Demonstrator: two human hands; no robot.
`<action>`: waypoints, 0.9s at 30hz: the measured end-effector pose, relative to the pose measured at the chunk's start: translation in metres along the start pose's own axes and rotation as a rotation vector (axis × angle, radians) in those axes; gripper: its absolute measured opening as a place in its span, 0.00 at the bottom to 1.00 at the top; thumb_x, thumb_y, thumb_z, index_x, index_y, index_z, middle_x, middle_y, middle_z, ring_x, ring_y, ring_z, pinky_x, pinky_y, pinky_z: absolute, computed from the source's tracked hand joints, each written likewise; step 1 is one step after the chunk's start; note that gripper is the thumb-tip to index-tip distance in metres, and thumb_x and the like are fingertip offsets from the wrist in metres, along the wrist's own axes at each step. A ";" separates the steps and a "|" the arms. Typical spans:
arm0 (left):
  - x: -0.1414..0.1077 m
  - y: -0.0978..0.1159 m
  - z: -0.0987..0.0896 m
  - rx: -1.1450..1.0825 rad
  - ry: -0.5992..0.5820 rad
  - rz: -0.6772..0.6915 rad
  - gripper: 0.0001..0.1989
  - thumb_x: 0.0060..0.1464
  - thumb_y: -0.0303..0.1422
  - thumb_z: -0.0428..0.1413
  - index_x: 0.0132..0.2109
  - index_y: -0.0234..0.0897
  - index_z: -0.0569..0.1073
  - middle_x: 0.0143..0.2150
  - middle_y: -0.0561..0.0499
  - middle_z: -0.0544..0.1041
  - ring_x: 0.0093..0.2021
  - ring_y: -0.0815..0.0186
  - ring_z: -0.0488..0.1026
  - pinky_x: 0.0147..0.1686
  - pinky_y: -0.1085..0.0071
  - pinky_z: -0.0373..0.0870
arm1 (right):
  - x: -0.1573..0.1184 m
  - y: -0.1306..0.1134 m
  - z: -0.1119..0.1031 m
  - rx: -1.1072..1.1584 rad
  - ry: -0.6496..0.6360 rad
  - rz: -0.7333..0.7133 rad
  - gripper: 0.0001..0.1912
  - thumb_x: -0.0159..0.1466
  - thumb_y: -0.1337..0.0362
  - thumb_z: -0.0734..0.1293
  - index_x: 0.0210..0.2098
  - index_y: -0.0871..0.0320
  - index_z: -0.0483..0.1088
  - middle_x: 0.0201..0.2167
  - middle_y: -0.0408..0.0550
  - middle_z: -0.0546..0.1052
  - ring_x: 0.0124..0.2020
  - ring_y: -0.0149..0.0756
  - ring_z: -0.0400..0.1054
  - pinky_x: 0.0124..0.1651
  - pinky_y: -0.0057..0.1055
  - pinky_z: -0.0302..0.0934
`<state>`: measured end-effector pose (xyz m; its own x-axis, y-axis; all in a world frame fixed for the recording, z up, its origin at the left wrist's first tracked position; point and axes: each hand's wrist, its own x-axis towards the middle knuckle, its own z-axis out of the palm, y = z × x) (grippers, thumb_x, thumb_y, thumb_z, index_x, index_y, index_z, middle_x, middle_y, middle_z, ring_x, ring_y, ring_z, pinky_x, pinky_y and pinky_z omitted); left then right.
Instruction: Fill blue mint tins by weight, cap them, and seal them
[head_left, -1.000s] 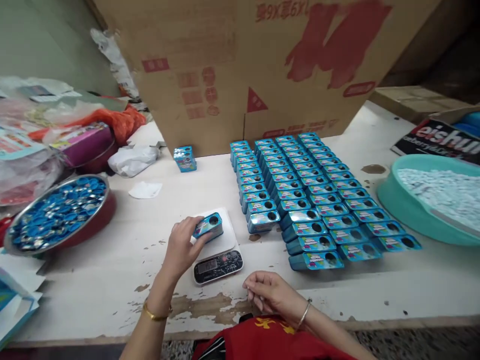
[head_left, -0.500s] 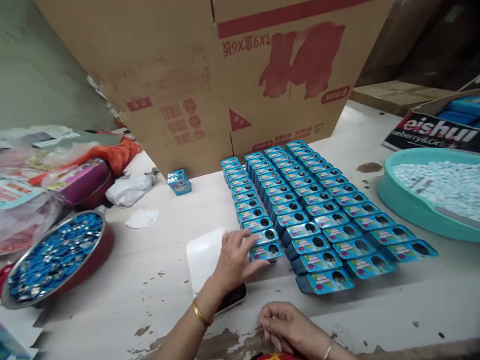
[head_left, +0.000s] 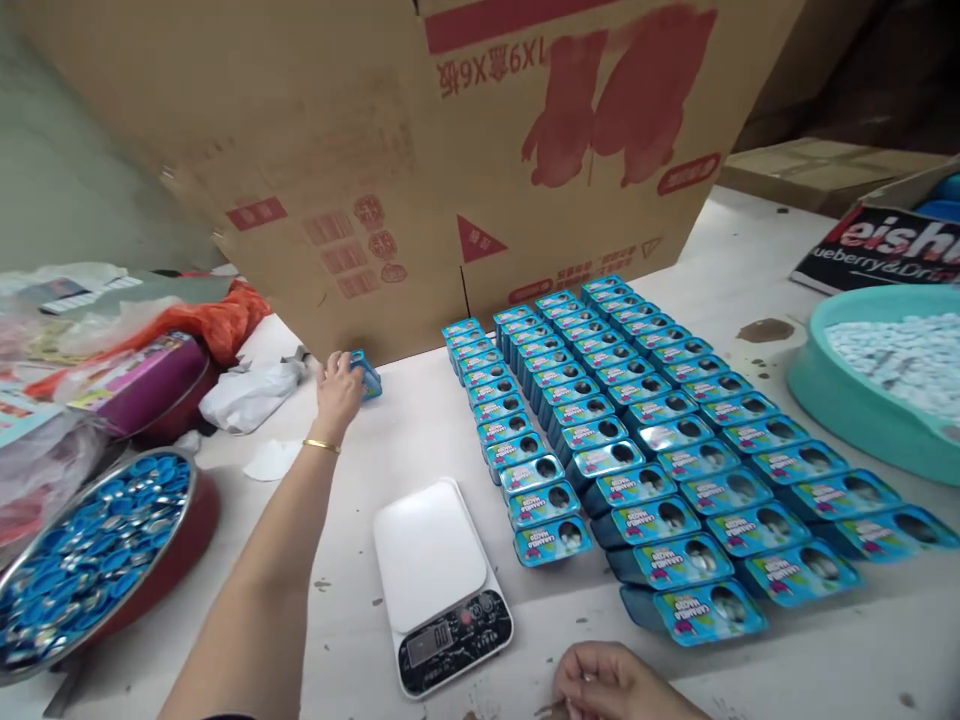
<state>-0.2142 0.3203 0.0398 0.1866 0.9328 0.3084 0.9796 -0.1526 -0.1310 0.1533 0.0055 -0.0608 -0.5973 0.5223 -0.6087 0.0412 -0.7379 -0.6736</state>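
At the foot of the big cardboard sheet, my left hand (head_left: 341, 388) is closed over a small blue candy box (head_left: 367, 378) and hides most of it. Near the bottom edge my right hand (head_left: 607, 684) is curled, thumb against fingers; whatever it may hold is hidden. Between the hands lies a white kitchen scale (head_left: 431, 550) with a black display panel and a bare platform. Several rows of blue candy boxes (head_left: 553, 538) stand to the right of the scale, each with a round window on top, some showing white pieces.
A red bowl (head_left: 196, 545) of blue-and-silver pieces stands at the left, with bags behind it. A turquoise basin (head_left: 840, 390) of white tablets is at the right. The cardboard sheet (head_left: 315, 130) blocks the back. White paper (head_left: 271, 460) lies beside my left forearm.
My left hand has gone from the nearest box of the left row, above the scale, to the lone box at the back left. The scale's panel is now uncovered. My right hand stays curled.
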 end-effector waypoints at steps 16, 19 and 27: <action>-0.172 0.156 -0.132 0.030 -0.416 0.311 0.06 0.55 0.30 0.54 0.30 0.36 0.72 0.33 0.45 0.71 0.27 0.61 0.69 0.26 0.65 0.59 | -0.025 -0.017 0.025 0.276 0.033 -0.051 0.21 0.47 0.51 0.73 0.23 0.61 0.64 0.20 0.42 0.72 0.13 0.20 0.57 0.13 0.20 0.40; -0.172 0.157 -0.139 0.057 -0.416 0.324 0.05 0.55 0.33 0.56 0.33 0.36 0.73 0.35 0.45 0.73 0.31 0.59 0.71 0.30 0.65 0.63 | -0.033 -0.016 0.023 0.382 0.044 -0.064 0.20 0.46 0.53 0.76 0.24 0.62 0.67 0.22 0.44 0.74 0.18 0.22 0.64 0.17 0.19 0.51; -0.218 0.108 -0.171 -0.382 0.013 -0.161 0.16 0.57 0.46 0.52 0.41 0.37 0.70 0.39 0.49 0.75 0.37 0.64 0.72 0.37 0.69 0.68 | -0.051 -0.004 0.012 0.581 0.177 -0.006 0.19 0.47 0.64 0.78 0.35 0.63 0.71 0.33 0.52 0.78 0.38 0.32 0.74 0.45 0.24 0.67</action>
<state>-0.1361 0.0449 0.1196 0.0269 0.9509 0.3083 0.9534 -0.1171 0.2781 0.1742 -0.0233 -0.0221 -0.4519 0.5538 -0.6994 -0.4360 -0.8211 -0.3684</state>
